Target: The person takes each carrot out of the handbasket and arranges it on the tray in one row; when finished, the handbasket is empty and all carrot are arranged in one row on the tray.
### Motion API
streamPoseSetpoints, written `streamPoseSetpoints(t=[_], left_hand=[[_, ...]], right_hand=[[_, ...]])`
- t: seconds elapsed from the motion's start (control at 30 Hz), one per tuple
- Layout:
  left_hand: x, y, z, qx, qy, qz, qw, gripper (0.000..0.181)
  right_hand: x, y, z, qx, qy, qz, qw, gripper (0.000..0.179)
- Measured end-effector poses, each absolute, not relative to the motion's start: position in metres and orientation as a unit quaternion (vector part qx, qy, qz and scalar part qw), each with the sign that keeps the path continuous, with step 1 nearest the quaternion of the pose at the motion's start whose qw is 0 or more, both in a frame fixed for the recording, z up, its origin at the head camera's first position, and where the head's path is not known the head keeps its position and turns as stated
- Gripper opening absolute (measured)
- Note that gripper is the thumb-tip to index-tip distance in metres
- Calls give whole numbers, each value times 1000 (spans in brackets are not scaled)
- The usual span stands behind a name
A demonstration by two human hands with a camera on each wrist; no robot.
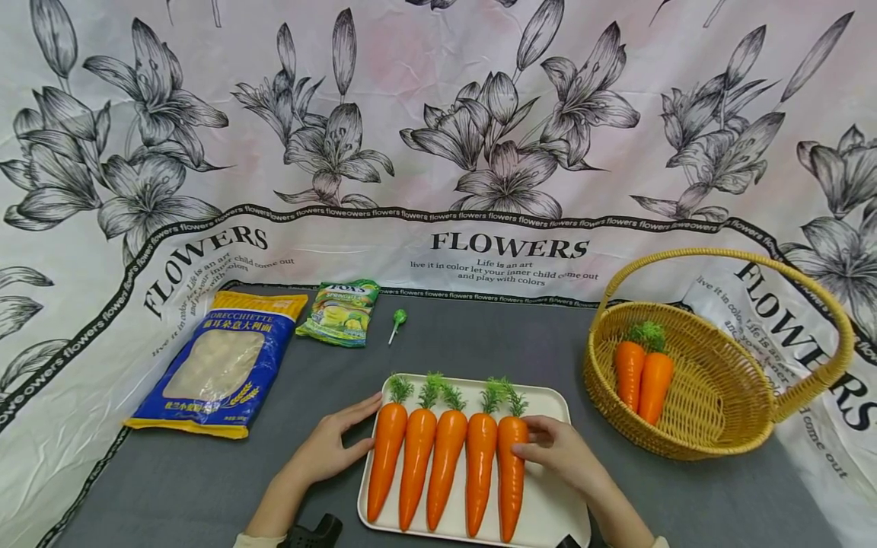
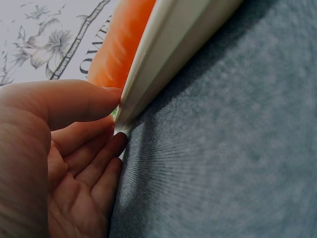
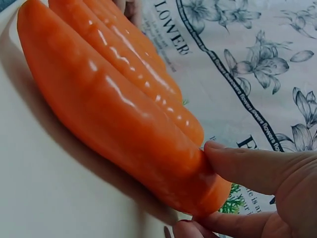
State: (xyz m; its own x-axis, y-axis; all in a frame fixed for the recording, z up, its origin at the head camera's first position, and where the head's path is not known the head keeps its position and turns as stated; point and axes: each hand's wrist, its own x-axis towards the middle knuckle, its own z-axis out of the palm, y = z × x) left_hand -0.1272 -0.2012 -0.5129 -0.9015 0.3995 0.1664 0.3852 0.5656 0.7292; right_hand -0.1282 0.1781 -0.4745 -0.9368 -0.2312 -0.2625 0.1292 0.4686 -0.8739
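Several orange carrots with green tops lie side by side on a cream tray (image 1: 551, 502), tips toward me. My right hand (image 1: 565, 455) pinches the rightmost carrot (image 1: 511, 472) near its thick end. In the right wrist view the thumb lies on top of this carrot (image 3: 119, 114), with fingertips at its lower side. At the tray's left edge is my left hand (image 1: 332, 441), its thumb and fairly straight fingers touching the rim beside the leftmost carrot (image 1: 386, 460). The left wrist view shows the thumb tip right at the tray rim (image 2: 143, 64).
A wicker basket (image 1: 726, 365) with a tall handle stands at the right, two carrots (image 1: 642, 380) inside. At the back left lie a blue-and-yellow pasta bag (image 1: 219, 365), a green snack packet (image 1: 340, 312) and a green lollipop (image 1: 400, 318). Flower-printed cloth (image 1: 507, 259) rises behind the grey table.
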Motion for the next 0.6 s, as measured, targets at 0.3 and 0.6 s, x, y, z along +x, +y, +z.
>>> streamPoseSetpoints(t=[0.3,0.6], left_hand=[[-127,-201,-512,216,884,414,14,55],[-127,-201,-513,214,885,413,14,55]], right_hand=[[-125,181,-468,-68,868,-469,148,58],[-124,186,-461,-74,886,-435,143,60]])
